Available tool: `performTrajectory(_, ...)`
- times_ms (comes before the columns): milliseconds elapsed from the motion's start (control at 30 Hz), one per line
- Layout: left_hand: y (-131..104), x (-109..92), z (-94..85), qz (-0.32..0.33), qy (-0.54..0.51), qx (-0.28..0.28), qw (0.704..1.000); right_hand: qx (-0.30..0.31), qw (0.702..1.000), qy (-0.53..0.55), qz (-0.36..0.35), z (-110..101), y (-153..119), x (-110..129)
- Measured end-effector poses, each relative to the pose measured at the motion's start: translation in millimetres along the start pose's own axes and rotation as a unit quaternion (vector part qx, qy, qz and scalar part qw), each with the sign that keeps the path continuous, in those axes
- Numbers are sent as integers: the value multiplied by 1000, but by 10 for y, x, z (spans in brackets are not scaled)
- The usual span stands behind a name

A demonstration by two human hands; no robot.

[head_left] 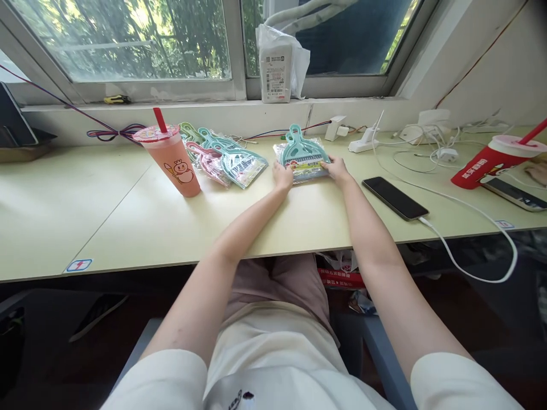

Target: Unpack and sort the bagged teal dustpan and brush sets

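Note:
Both hands hold a teal mini dustpan-and-brush set (pixel 302 149) in clear plastic wrap, on or just above the desk. Its looped handle points towards the window, and a printed label crosses its lower part. My left hand (pixel 284 175) grips the lower left corner, thumb on the label. At the lower right corner, my right hand (pixel 336 169) is closed on the wrapper; the fingers underneath are hidden. Left of my left hand lies a loose pile of similar wrapped sets, among them a teal one (pixel 243 165), a pink one (pixel 210 165) and a green one (pixel 190 133).
An orange drink cup (pixel 175 162) with a red straw stands left of the pile. A black phone (pixel 395 198) on a white charging cable lies right of my right arm. Farther right are a red cup (pixel 487 162) and tangled cables. A white box (pixel 276 74) sits on the windowsill.

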State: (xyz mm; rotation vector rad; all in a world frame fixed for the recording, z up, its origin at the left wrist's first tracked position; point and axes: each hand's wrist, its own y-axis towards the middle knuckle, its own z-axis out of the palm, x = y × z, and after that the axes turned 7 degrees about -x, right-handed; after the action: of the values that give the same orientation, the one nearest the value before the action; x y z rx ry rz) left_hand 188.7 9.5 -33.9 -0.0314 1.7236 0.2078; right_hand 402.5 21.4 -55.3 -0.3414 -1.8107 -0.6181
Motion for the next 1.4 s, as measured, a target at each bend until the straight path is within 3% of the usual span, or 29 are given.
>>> performTrajectory(133, 36, -151, 413, -22, 31, -5, 999, -126, 984, -125, -9, -94, 233, -174)
performTrajectory(200, 57, -187, 559, -23, 30, -5, 999, -152, 975, -160, -23, -122, 283, -248)
performTrajectory(300, 65, -185, 664, -25, 24, -29, 999, -161, 961, -213, -68, -124, 214, -254)
performTrajectory(400, 11, -164, 616, -24, 31, -77, 996, -180, 942, -252, -132, -86, -28, -39)
performTrajectory(467, -66, -152, 476, 0, 41, -95, 995, -175, 933, -250, -190, -30, -247, 209)
performTrajectory(533, -169, -136, 226, 67, 47, -77, 994, -147, 928, -236, -249, 74, -476, 467)
performTrajectory(667, -343, -71, -556, 234, 62, -16, 970, -4, 915, -232, -330, 475, -889, 761)
performTrajectory(800, -253, 18, -1360, 301, 70, -86, 947, 159, 867, -296, -369, 1008, -1201, 769)
performTrajectory(900, -6, 91, -1695, 306, 53, -177, 934, 221, 823, -319, -415, 1341, -1325, 800)
performTrajectory(967, 149, 140, -1767, 292, 38, -217, 931, 245, 819, -306, -419, 1515, -1369, 854)
performTrajectory(1033, 226, 179, -1758, 283, 32, -221, 933, 272, 822, -286, -412, 1664, -1409, 907)
performTrajectory(1200, 47, 148, -1646, 323, 38, -155, 933, 274, 816, -281, -423, 1940, -1520, 960)
performTrajectory(1300, -136, 64, -1600, 330, 53, -121, 935, 275, 819, -298, -407, 1981, -1539, 988)
performTrajectory(1400, -234, 8, -1577, 336, 51, -101, 935, 273, 816, -332, -388, 1865, -1523, 1051)
